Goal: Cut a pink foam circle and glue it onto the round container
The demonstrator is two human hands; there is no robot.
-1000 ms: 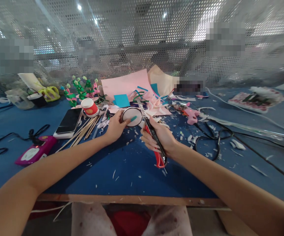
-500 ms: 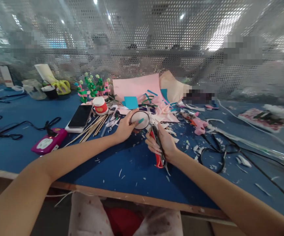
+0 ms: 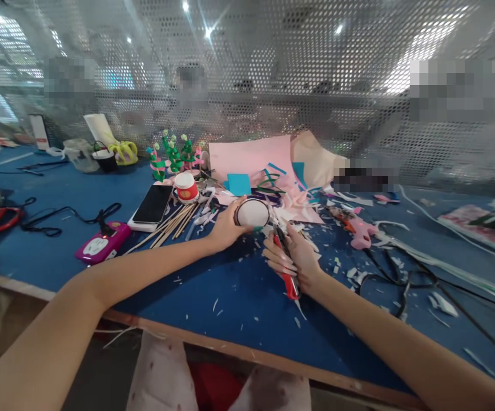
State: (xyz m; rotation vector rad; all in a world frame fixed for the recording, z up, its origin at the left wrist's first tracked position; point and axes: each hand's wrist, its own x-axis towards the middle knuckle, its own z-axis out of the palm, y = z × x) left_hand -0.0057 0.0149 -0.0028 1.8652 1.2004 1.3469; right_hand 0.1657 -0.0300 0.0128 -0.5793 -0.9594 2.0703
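My left hand point(image 3: 226, 228) is closed around the side of a white, round, cup-like piece with a dark rim point(image 3: 253, 213); its face is turned up toward me. The thumb, with a teal nail, lies along its lower edge. My right hand point(image 3: 296, 257) wraps round a red-and-black handled cutter point(image 3: 289, 279). The cutter's tip points up at the right edge of the round piece; whether it touches cannot be made out. White scraps point(image 3: 273, 220) lie around the tip. Behind the hands are a blue paper square point(image 3: 239, 184) and a pink sheet point(image 3: 251, 158).
To the left are a phone point(image 3: 153, 204), wooden sticks point(image 3: 178, 221), a red-and-white cup point(image 3: 186, 188), a purple device point(image 3: 103, 244) and scissors point(image 3: 5, 218). A pink glue gun point(image 3: 362, 231) with black cord lies right. Small paper plants point(image 3: 172, 153) stand behind; perforated mesh rises beyond.
The view has swung left, so everything sits further right, and scissors show at the left. My left thumb has moved from the round piece's face to its lower edge. Both grips stay closed.
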